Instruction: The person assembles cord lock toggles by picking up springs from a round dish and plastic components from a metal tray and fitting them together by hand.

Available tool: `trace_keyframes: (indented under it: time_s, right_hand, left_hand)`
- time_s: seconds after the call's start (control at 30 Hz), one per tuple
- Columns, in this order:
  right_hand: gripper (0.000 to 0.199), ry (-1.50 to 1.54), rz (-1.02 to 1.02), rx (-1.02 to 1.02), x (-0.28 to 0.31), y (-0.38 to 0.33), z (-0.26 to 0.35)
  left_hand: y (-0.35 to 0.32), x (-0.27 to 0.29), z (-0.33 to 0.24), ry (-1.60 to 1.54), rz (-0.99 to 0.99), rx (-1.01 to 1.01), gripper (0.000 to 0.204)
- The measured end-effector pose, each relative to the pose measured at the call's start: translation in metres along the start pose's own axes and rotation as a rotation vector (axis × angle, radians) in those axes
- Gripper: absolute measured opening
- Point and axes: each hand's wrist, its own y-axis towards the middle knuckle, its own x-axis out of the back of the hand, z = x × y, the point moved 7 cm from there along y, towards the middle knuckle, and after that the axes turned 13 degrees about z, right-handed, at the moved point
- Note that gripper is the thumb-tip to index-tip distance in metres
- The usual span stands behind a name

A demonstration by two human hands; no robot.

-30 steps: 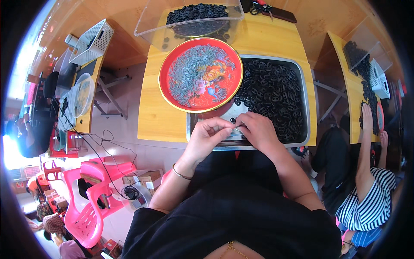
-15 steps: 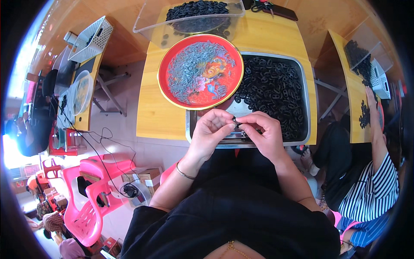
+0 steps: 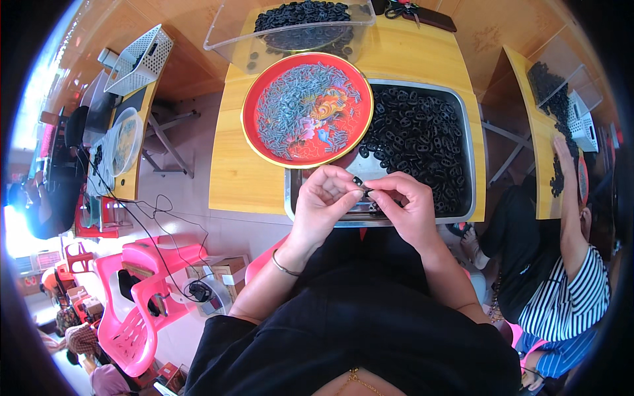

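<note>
Over the near edge of a metal tray [image 3: 470, 142], my two hands meet fingertip to fingertip. My left hand [image 3: 323, 200] pinches a small black oval piece [image 3: 358, 181] between thumb and fingers. Closed close beside it, my right hand [image 3: 404, 200] has its thumb and forefinger at the same piece; whether a small pin is between them is too small to tell. Many black pieces [image 3: 422, 132] with holes fill the tray's right side. A red round tray [image 3: 254, 135] with a yellow rim overlaps the metal one and holds many small grey pins [image 3: 290, 99].
A clear bin [image 3: 228, 33] of black pieces stands at the table's [image 3: 231, 178] far side, with scissors [image 3: 401, 9] right of it. On the right, a person in a striped top [image 3: 571, 287] works at another table. Pink chairs [image 3: 132, 330] and cables [image 3: 158, 211] are at left.
The black piece has tilted slightly and shows more between my fingertips. My hands stay in nearly the same place. The person on the right has shifted their arm a little.
</note>
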Motion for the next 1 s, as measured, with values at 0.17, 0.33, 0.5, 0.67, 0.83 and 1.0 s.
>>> trace_keyframes:
  time_s: [0.17, 0.33, 0.5, 0.67, 0.83, 1.0]
  right_hand:
    - [0.019, 0.039, 0.006, -0.007, 0.0, 0.0, -0.001]
    - [0.02, -0.032, 0.006, 0.009, 0.002, 0.001, 0.005]
    - [0.02, -0.038, -0.009, 0.013, 0.003, 0.0, 0.004]
    - [0.021, -0.145, -0.02, 0.052, 0.002, 0.0, 0.009]
    - [0.021, -0.203, -0.036, 0.09, 0.004, 0.0, 0.014]
    - [0.021, -0.222, -0.044, 0.081, 0.004, 0.0, 0.016]
  left_hand:
    - [0.0, -0.001, 0.001, -0.011, 0.007, -0.003, 0.024]
    - [0.001, -0.001, 0.001, -0.015, 0.017, -0.002, 0.023]
    - [0.002, -0.003, 0.001, -0.037, 0.018, 0.005, 0.023]
    - [0.001, -0.003, 0.001, -0.038, 0.036, -0.002, 0.023]
    - [0.001, -0.007, -0.005, 0.078, 0.001, -0.034, 0.025]
    - [-0.003, -0.008, -0.009, 0.224, -0.041, -0.095, 0.028]
